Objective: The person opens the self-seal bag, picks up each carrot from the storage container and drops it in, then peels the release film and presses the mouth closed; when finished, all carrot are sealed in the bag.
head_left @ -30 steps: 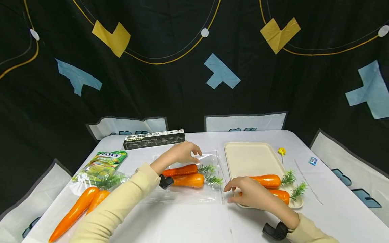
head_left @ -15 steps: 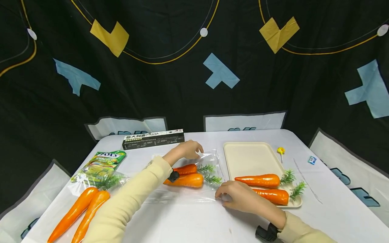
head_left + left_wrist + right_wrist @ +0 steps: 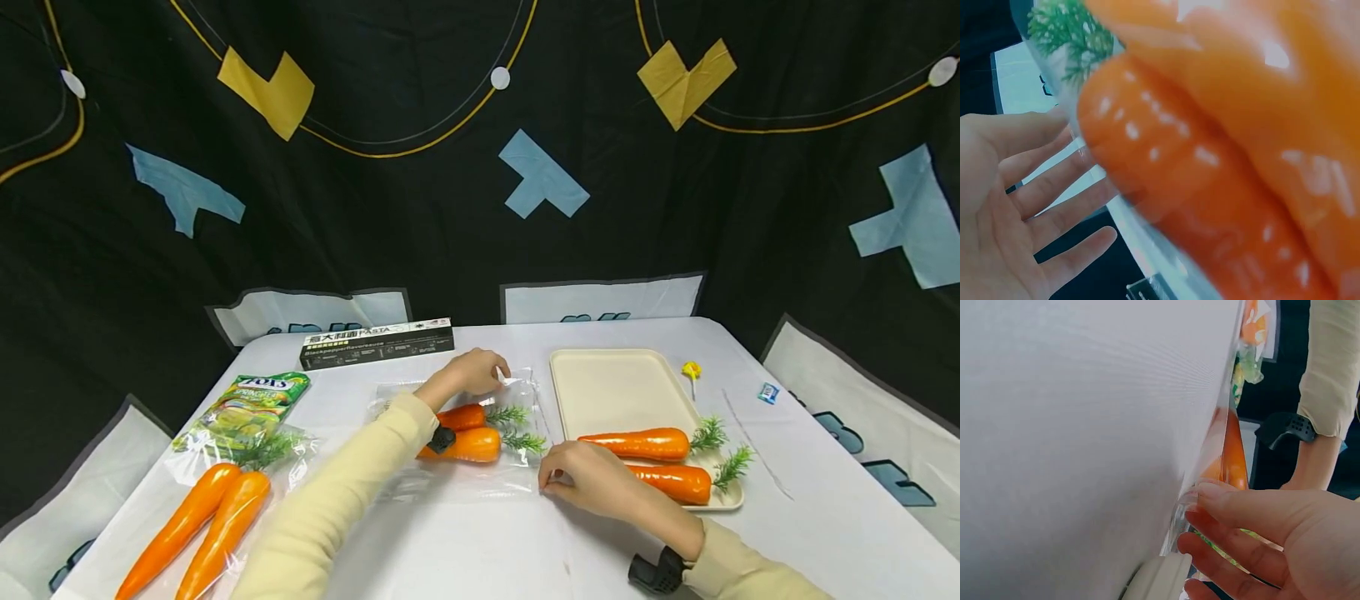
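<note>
A clear plastic bag (image 3: 480,483) lies mid-table with two orange carrots (image 3: 471,446) in it, their green tops toward the right. At its far right corner my left hand (image 3: 476,372) pinches the film between thumb and index finger. In the left wrist view the other fingers (image 3: 1079,250) spread out beside the carrots, and the pinch is partly hidden behind the film. My right hand (image 3: 588,477) pinches the near right corner of the bag, its thumb (image 3: 1213,490) and index finger meeting at the plastic edge.
Right of the bag, a cream tray (image 3: 615,383) bears two loose carrots (image 3: 652,444). A yellow flower-like item (image 3: 692,370) and small blue packet (image 3: 768,393) lie beyond. Leftward are bagged carrots (image 3: 225,533), a green FOX'S pouch (image 3: 258,404) and a black pasta box (image 3: 378,343).
My left hand has moved right along the bag's far edge, and its fingers have closed on the corner. My right hand has shifted left from the tray to the bag's near corner.
</note>
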### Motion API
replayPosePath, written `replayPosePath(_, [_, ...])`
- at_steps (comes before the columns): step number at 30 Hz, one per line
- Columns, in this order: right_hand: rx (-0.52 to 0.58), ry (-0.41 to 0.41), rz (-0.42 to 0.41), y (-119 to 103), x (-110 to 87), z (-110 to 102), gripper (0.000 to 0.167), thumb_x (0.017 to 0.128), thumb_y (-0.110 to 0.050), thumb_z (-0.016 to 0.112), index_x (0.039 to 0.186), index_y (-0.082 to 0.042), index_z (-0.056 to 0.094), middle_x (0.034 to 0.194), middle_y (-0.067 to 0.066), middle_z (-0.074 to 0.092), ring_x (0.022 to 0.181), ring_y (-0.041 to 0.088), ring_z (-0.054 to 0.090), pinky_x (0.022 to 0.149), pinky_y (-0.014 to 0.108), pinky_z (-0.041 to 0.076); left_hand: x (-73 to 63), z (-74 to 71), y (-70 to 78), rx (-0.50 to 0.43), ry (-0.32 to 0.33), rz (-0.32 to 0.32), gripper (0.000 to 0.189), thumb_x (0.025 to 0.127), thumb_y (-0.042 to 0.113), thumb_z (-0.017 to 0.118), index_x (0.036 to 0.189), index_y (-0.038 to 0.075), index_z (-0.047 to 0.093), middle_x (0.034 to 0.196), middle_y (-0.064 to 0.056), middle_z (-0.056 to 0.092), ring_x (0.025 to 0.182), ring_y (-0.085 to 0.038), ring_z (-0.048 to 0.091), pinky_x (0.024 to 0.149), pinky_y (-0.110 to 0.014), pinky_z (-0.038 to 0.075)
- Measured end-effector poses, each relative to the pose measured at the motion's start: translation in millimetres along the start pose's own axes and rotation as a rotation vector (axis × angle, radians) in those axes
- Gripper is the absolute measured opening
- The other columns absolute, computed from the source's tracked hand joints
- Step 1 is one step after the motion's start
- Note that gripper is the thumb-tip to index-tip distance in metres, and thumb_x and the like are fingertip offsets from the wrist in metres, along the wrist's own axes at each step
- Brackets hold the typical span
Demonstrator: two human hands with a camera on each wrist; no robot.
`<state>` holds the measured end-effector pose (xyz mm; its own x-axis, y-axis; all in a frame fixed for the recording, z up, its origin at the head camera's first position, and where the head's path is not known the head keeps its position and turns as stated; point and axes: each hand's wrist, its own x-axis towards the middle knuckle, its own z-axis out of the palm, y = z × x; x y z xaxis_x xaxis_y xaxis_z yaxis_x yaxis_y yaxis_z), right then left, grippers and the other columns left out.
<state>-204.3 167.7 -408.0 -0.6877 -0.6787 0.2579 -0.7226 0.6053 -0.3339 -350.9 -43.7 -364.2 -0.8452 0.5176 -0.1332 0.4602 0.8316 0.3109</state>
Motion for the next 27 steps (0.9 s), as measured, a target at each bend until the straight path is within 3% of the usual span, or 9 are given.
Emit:
replayPosePath(3, [0.009,0.004,0.006,0.5,-0.1,0.2,0.015,0.081,-0.010,0.078,0.078,-0.022,0.070,0.080,-0.016,0.066,0.074,0.002,0.060,0.065,0.020,0.050,5.6,4.5,-2.0,-0.001,0.025,0.011,0.017,0.091,0.015,0.065,0.106,0.015,0.072,0.096,-0.004,0.067,0.084,-0.017,0.061,0.074,-0.032,0.051])
replayPosePath(7, [0.009,0.021,0.002,0.8,-0.6,-0.3,0.016,0.080,-0.005,0.076,0.080,-0.020,0.069,0.080,-0.013,0.066,0.075,0.005,0.061,0.065,0.022,0.050,3.2,5.6,-1.0,-0.013,0.073,0.024,0.007,0.091,0.014,0.065,0.092,0.013,0.072,0.087,-0.002,0.065,0.076,-0.016,0.059,0.068,-0.032,0.050])
replayPosePath(8, [0.008,0.031,0.002,0.8,-0.7,-0.7,0.017,0.080,-0.003,0.076,0.080,-0.019,0.069,0.080,-0.012,0.066,0.075,0.005,0.061,0.065,0.022,0.051,-0.7,3.3,2.2,-0.020,0.080,0.008,0.008,0.092,0.013,0.064,0.091,0.011,0.072,0.087,-0.002,0.065,0.076,-0.017,0.059,0.069,-0.032,0.050])
replayPosePath(12, [-0.008,0.076,0.024,1.3,-1.2,-3.2,0.016,0.080,-0.001,0.075,0.081,-0.017,0.070,0.081,-0.011,0.066,0.076,0.007,0.060,0.064,0.023,0.051,-9.6,-1.6,0.2,-0.054,0.144,0.047,0.008,0.092,0.011,0.064,0.088,0.007,0.070,0.080,-0.002,0.063,0.069,-0.016,0.055,0.064,-0.028,0.046])
replayPosePath(18, [-0.071,0.175,0.053,2.3,2.4,-11.5,0.017,0.081,-0.001,0.074,0.083,-0.016,0.069,0.082,-0.010,0.066,0.077,0.008,0.060,0.067,0.025,0.051,-27.9,-17.3,-4.0,-0.172,0.204,0.102,0.008,0.093,0.006,0.061,0.091,0.002,0.068,0.076,-0.009,0.064,0.058,-0.020,0.062,0.054,-0.024,0.046])
replayPosePath(27, [-0.145,0.336,0.079,3.4,12.5,-41.1,0.020,0.079,0.000,0.076,0.083,-0.017,0.068,0.081,-0.010,0.065,0.078,0.011,0.061,0.065,0.026,0.051,-60.2,-44.0,-6.3,-0.343,0.355,0.127,0.012,0.098,0.011,0.056,0.098,0.002,0.064,0.091,-0.010,0.065,0.069,-0.024,0.065,0.056,-0.025,0.050])
